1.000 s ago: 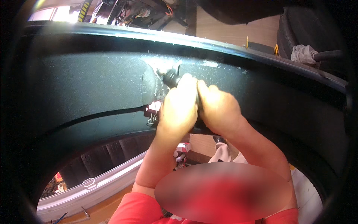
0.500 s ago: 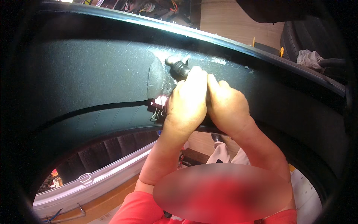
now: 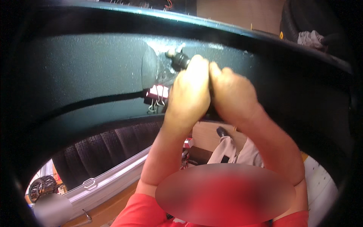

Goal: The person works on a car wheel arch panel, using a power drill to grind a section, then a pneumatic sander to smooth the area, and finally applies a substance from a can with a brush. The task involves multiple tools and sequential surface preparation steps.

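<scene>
A large black tyre (image 3: 94,75) spans the view, and its inner wall faces me. My left hand (image 3: 191,89) is closed around a grinder (image 3: 180,60) with a dark collar and a rounded tip. Its tip is at a scuffed, brightly lit patch (image 3: 164,70) on the tyre's inner wall. Close against it on the right, my right hand (image 3: 232,90) is also closed on the tool, whose body the hands mostly hide. Beside my left hand, dark red binder clips (image 3: 159,92) with silver wire handles grip the tyre's edge.
Beyond the tyre's upper rim, crumpled pale cloth or plastic (image 3: 312,39) sits by another dark tyre. Through the opening below show several black tyres (image 3: 109,147), a white rail with a handle (image 3: 90,184), and a person's light trousers (image 3: 223,151) on the wooden floor.
The tyre, clips and grinder tip sit slightly higher and further left in view. More of the clips and the lower opening shows. Both hands keep their grip.
</scene>
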